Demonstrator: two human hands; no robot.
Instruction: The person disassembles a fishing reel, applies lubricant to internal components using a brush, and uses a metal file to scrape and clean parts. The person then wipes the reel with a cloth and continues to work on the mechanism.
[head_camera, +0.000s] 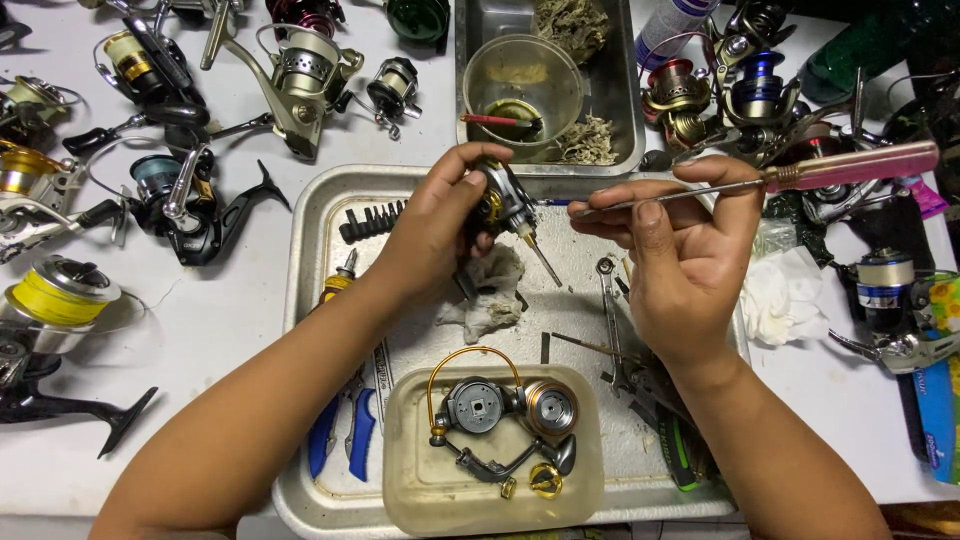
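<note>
Over the dented metal tray (310, 215) on the white bench (230, 300), the left hand (430, 235) pinches a black-and-gold fishing-reel body (500, 200) while the right hand's (680, 255) grip clamps a pink-handled screwdriver (770, 178), apparently mid-disassembly; seating the tip needs steady aim.

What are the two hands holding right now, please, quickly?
Left hand: closed around a dark reel body held above the metal tray.
Right hand: gripping a screwdriver with a pink handle, tip pointing toward the reel body.
</note>
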